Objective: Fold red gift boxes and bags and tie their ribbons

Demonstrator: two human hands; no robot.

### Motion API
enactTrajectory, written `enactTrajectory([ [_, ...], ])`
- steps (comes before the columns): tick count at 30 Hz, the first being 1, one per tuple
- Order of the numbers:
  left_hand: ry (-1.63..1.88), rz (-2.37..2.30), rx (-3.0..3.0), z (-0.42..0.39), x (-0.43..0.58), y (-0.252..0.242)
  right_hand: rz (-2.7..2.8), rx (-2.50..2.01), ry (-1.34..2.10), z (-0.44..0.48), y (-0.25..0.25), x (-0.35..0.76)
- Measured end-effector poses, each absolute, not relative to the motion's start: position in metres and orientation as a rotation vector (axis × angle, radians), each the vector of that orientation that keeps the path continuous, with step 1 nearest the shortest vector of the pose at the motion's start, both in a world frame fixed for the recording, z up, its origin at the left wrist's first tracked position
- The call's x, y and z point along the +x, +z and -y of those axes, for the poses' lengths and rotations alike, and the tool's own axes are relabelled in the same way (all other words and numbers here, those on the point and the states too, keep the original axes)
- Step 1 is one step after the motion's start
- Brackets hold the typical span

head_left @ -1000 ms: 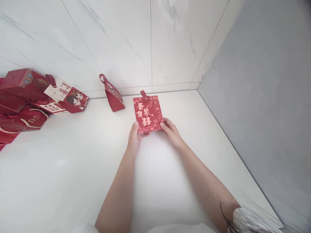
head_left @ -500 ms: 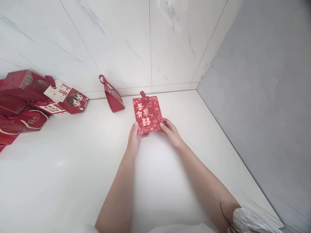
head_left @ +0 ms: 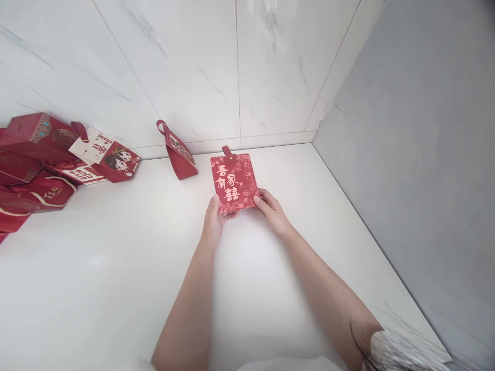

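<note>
A red box point(head_left: 235, 180) with pale characters, a floral print and a strap at its top edge is near the back of the white table point(head_left: 127, 278). My left hand point(head_left: 215, 217) grips its lower left corner, thumb on the front and fingers partly hidden beneath. At the lower right edge, my right hand point(head_left: 271, 210) holds the same box between thumb and fingers. To the left stands a small red wedge-shaped box point(head_left: 181, 155) with a looped strap, touched by neither hand.
Several red boxes point(head_left: 40, 136) and rope-handled bags point(head_left: 54, 191) crowd the left side, with a cream-and-red box point(head_left: 119, 161) at their right end. A marbled tile wall point(head_left: 193, 67) runs behind the table, and a grey wall point(head_left: 417, 154) rises at the right.
</note>
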State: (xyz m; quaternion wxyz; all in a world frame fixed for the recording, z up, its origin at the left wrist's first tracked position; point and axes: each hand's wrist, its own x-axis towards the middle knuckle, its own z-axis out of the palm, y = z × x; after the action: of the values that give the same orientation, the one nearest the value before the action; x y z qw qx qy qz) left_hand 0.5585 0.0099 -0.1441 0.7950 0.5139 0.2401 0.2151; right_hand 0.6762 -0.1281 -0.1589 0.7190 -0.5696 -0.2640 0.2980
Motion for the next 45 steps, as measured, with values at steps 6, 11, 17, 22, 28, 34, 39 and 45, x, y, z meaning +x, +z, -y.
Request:
enactTrajectory([
  [6, 0.508, -0.506, 1.120, -0.011, 0.558, -0.147, 0.570, -1.234, 0.635, 0.128, -0.158, 0.674],
  [11, 0.471, -0.381, 1.249, -0.009, 0.558, -0.149, 0.492, -1.123, 0.621, 0.127, -0.163, 0.674],
  [17, 0.691, -0.470, 1.436, -0.011, 0.560, -0.163, 0.521, -1.088, 0.636, 0.126, -0.165, 0.676],
  [22, 0.681, -0.437, 1.470, -0.014, 0.558, -0.165, 0.601, -1.132, 0.674, 0.127, -0.162, 0.675],
  [28, 0.516, -0.410, 1.583, -0.007, 0.559, -0.163, 0.602, -1.151, 0.683, 0.128, -0.164, 0.676],
  [34, 0.508, -0.534, 1.510, -0.012, 0.559, -0.160, 0.668, -1.220, 0.577, 0.129, -0.160, 0.673],
  [39, 0.505, -0.527, 1.537, -0.013, 0.558, -0.158, 0.693, -1.193, 0.605, 0.131, -0.155, 0.674],
  [45, 0.612, -0.577, 1.460, -0.013, 0.559, -0.161, 0.765, -1.301, 0.560, 0.134, -0.158, 0.675],
])
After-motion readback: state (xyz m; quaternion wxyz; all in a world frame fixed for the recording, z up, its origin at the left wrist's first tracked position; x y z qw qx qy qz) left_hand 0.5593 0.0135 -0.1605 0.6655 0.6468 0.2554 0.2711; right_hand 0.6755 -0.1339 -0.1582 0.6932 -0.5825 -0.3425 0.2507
